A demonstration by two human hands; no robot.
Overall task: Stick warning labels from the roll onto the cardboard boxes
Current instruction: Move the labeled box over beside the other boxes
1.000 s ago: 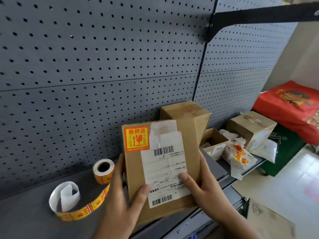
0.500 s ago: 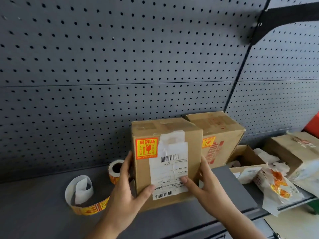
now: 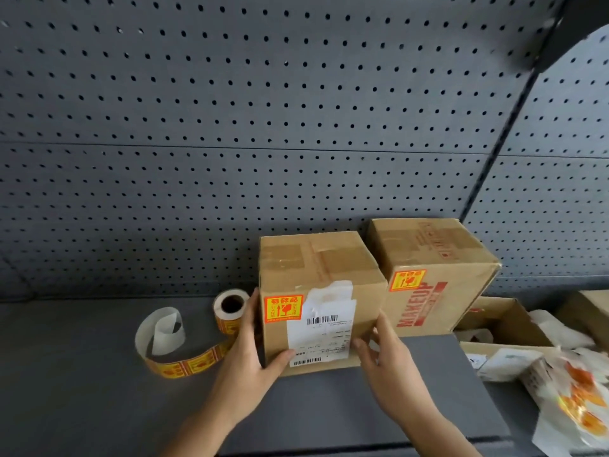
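A cardboard box (image 3: pixel 321 268) stands on the grey shelf (image 3: pixel 82 374). Its front carries an orange warning label (image 3: pixel 283 309) and a white shipping label (image 3: pixel 321 331). My left hand (image 3: pixel 250 351) grips its left side, thumb on the front. My right hand (image 3: pixel 385 361) holds the lower right corner. To the right stands a second box (image 3: pixel 435 258) printed MAKEUP, with its own orange warning label (image 3: pixel 407 280). The label roll (image 3: pixel 230 306) stands left of the held box, and its strip (image 3: pixel 184 364) curls out over the shelf.
A grey pegboard wall (image 3: pixel 230 127) rises behind the shelf. At the right lie an open cardboard box (image 3: pixel 507 319), white packets and a plastic bag with orange print (image 3: pixel 570 397). A dark bracket (image 3: pixel 566 31) sticks out at the top right.
The box went from tilted up in both hands to standing on the shelf beside the MAKEUP box. The view swung left and closer.
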